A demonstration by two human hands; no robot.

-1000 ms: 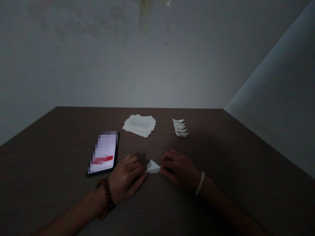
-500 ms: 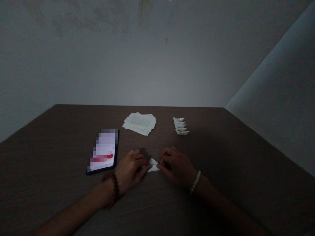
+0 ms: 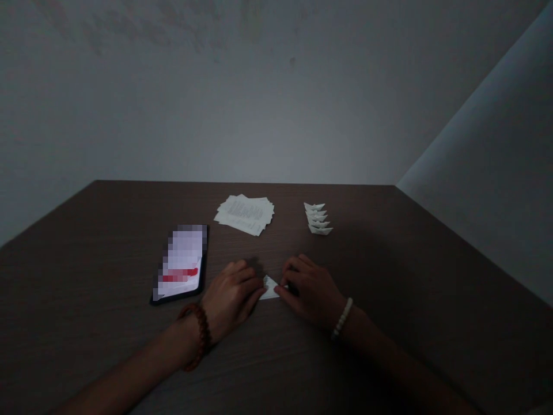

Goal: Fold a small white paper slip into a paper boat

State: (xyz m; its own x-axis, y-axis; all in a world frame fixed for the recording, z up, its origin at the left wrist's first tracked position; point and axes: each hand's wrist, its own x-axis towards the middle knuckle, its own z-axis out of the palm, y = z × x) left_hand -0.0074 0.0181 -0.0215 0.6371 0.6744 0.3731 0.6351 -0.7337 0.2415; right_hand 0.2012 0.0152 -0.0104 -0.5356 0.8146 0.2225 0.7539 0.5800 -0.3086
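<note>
Since the earlier view, the head-worn camera has tipped slightly, so the dark wood bench and everything on it sit a little higher in the frame, while the two hands have shifted only slightly. Near the front of the bench, the left hand and the right hand lie palm down and face each other, with a small folded white paper between them. The paper is roughly triangular, with its point upward, and lies on the bench. The left hand's fingertips press against its left side, and the right hand's fingertips cover its right end, so both hands are pinching it rather than letting go. A dark red beaded bracelet circles the left wrist, and a white beaded bracelet circles the right wrist. To the left of the left hand, a smartphone lies face up, its screen pixelated apart from a red band. Farther back, beyond the hands, sits a loose stack of printed paper sheets. To its right, a short column of small white paper boats lines up, one just behind another. Plain grey walls rise behind the bench and meet in a corner at the right.
</note>
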